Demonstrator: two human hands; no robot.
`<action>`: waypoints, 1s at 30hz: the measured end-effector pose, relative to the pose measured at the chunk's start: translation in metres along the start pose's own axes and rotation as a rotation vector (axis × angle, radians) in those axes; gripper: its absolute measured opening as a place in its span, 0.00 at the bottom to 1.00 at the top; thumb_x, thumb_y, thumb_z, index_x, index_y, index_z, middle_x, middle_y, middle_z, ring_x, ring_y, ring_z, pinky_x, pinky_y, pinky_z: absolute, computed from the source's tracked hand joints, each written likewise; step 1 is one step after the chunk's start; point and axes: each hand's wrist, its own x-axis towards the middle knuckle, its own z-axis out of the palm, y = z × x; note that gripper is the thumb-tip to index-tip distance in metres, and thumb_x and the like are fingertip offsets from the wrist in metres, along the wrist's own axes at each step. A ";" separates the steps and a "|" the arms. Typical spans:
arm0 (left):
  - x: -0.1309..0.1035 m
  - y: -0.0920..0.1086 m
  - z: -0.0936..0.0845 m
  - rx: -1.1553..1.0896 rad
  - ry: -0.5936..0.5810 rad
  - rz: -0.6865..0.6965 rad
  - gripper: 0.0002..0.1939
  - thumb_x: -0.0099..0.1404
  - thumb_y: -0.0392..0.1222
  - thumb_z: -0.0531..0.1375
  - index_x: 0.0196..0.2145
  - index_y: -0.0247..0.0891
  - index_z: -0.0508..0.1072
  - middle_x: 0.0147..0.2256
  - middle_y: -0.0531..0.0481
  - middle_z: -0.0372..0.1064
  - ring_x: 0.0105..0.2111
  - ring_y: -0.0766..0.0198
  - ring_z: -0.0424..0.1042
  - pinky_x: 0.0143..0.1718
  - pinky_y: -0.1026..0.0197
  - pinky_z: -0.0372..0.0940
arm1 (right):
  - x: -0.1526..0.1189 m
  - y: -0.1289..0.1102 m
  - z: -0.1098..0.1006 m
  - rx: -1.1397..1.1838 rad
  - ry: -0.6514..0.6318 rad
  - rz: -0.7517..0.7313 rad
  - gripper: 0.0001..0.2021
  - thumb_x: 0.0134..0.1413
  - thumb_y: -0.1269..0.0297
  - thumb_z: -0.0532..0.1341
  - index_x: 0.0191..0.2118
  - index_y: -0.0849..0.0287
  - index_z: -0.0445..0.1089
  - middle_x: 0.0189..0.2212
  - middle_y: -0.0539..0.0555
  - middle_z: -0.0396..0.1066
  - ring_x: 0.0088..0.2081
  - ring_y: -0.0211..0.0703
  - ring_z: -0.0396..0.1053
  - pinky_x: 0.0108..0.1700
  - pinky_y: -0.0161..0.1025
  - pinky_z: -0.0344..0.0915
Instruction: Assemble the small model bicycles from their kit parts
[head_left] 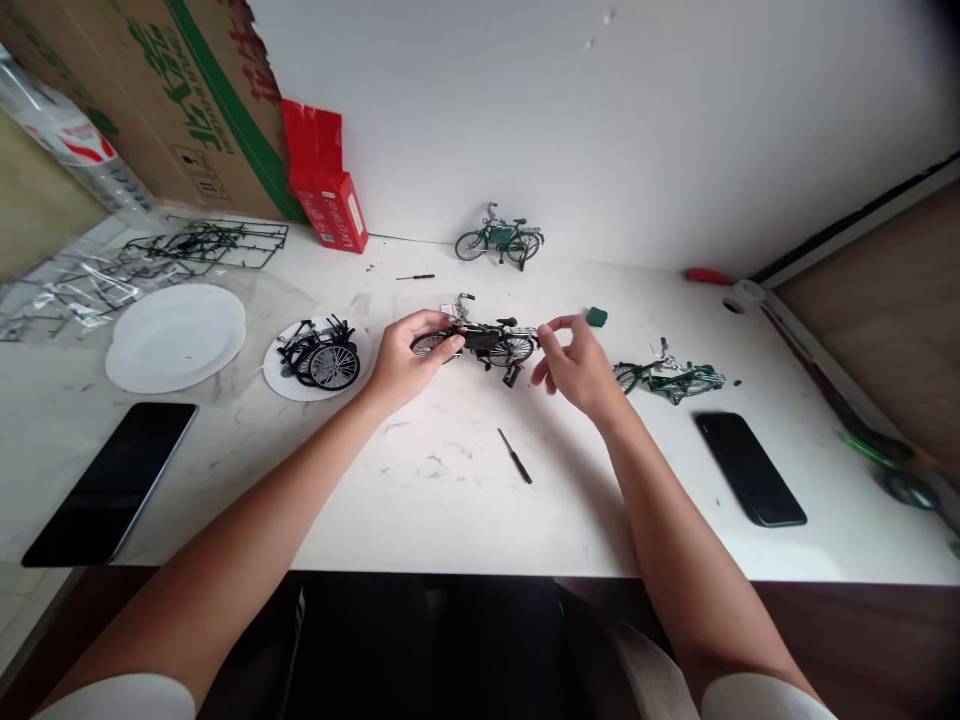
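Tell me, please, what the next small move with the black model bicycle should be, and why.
I would probably press lightly on the rear end of the black model bicycle with the right hand to check it, since that hand's fingertips are at the rear while the left hand grips the front.

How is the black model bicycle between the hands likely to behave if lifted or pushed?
The black model bicycle looks light, being small and slim between the left hand and right hand. Its thin-spoked wheels and slim handlebar suggest parts could snap under a hard squeeze. With wheels so narrow, it would probably tip sideways if pushed unsupported.
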 end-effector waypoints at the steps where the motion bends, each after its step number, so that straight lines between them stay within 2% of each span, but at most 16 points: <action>1: 0.001 0.001 -0.001 0.006 0.028 0.017 0.19 0.60 0.51 0.75 0.42 0.36 0.80 0.46 0.40 0.84 0.48 0.52 0.83 0.55 0.53 0.76 | 0.000 0.000 0.001 0.053 -0.072 0.066 0.33 0.68 0.29 0.55 0.59 0.54 0.62 0.26 0.53 0.79 0.20 0.43 0.71 0.25 0.39 0.61; 4: 0.006 0.002 -0.004 0.021 0.094 0.054 0.18 0.61 0.50 0.75 0.43 0.37 0.80 0.44 0.42 0.84 0.46 0.55 0.83 0.53 0.55 0.76 | 0.001 0.001 0.005 0.231 -0.179 0.164 0.39 0.69 0.25 0.45 0.65 0.55 0.58 0.34 0.59 0.83 0.23 0.47 0.76 0.22 0.38 0.56; 6: 0.010 0.002 -0.005 0.021 0.117 0.063 0.18 0.61 0.50 0.75 0.43 0.37 0.80 0.43 0.42 0.83 0.44 0.56 0.83 0.51 0.57 0.77 | 0.002 0.002 0.007 0.298 -0.209 0.192 0.41 0.69 0.24 0.44 0.67 0.56 0.57 0.37 0.62 0.84 0.24 0.48 0.77 0.21 0.39 0.56; 10: 0.016 0.005 -0.003 0.031 0.145 0.073 0.19 0.60 0.51 0.75 0.43 0.37 0.79 0.44 0.42 0.83 0.46 0.56 0.83 0.51 0.57 0.77 | 0.002 0.002 0.012 0.449 -0.293 0.230 0.36 0.70 0.30 0.53 0.65 0.57 0.59 0.40 0.64 0.85 0.26 0.47 0.78 0.20 0.38 0.59; 13: 0.018 0.011 0.002 0.040 0.163 0.076 0.21 0.60 0.53 0.76 0.42 0.37 0.79 0.44 0.42 0.83 0.46 0.55 0.82 0.52 0.57 0.76 | 0.001 0.002 0.019 0.664 -0.288 0.238 0.27 0.71 0.40 0.62 0.61 0.55 0.61 0.48 0.65 0.84 0.36 0.48 0.83 0.23 0.36 0.67; 16: 0.019 0.016 0.008 0.050 0.158 0.062 0.21 0.60 0.54 0.75 0.42 0.38 0.78 0.44 0.42 0.83 0.46 0.55 0.82 0.52 0.56 0.76 | 0.002 0.003 0.026 0.813 -0.145 0.252 0.26 0.62 0.53 0.73 0.56 0.53 0.62 0.49 0.62 0.83 0.43 0.50 0.84 0.26 0.35 0.73; 19: 0.021 0.018 0.015 0.077 0.151 0.045 0.20 0.60 0.54 0.74 0.42 0.39 0.78 0.44 0.42 0.83 0.46 0.55 0.82 0.51 0.57 0.77 | 0.005 0.008 0.029 0.874 0.002 0.244 0.32 0.48 0.62 0.80 0.53 0.51 0.62 0.39 0.53 0.83 0.40 0.49 0.84 0.28 0.37 0.76; 21: 0.024 0.016 0.021 0.093 0.148 0.047 0.20 0.60 0.54 0.74 0.42 0.39 0.78 0.44 0.41 0.83 0.47 0.55 0.82 0.51 0.57 0.77 | 0.009 0.013 0.029 0.868 0.073 0.183 0.34 0.43 0.62 0.82 0.52 0.53 0.64 0.32 0.49 0.81 0.39 0.49 0.83 0.32 0.39 0.80; 23: 0.027 0.013 0.027 0.097 0.139 0.055 0.20 0.61 0.54 0.73 0.42 0.39 0.77 0.45 0.41 0.82 0.47 0.55 0.82 0.52 0.57 0.76 | 0.013 0.018 0.028 0.826 0.147 0.111 0.31 0.42 0.57 0.83 0.49 0.55 0.69 0.31 0.49 0.80 0.38 0.48 0.82 0.36 0.41 0.81; 27: 0.040 0.001 0.043 0.085 0.103 0.060 0.20 0.61 0.53 0.73 0.43 0.38 0.77 0.45 0.40 0.82 0.48 0.55 0.82 0.53 0.57 0.76 | 0.025 0.029 0.028 0.748 0.290 0.043 0.24 0.43 0.50 0.81 0.40 0.59 0.76 0.35 0.55 0.81 0.38 0.47 0.81 0.39 0.44 0.81; 30: 0.053 -0.011 0.055 0.073 0.094 0.061 0.20 0.60 0.53 0.73 0.43 0.38 0.77 0.45 0.40 0.82 0.48 0.55 0.82 0.54 0.56 0.75 | 0.038 0.037 0.026 0.698 0.412 -0.049 0.21 0.48 0.51 0.78 0.42 0.60 0.80 0.40 0.58 0.82 0.40 0.48 0.80 0.44 0.48 0.81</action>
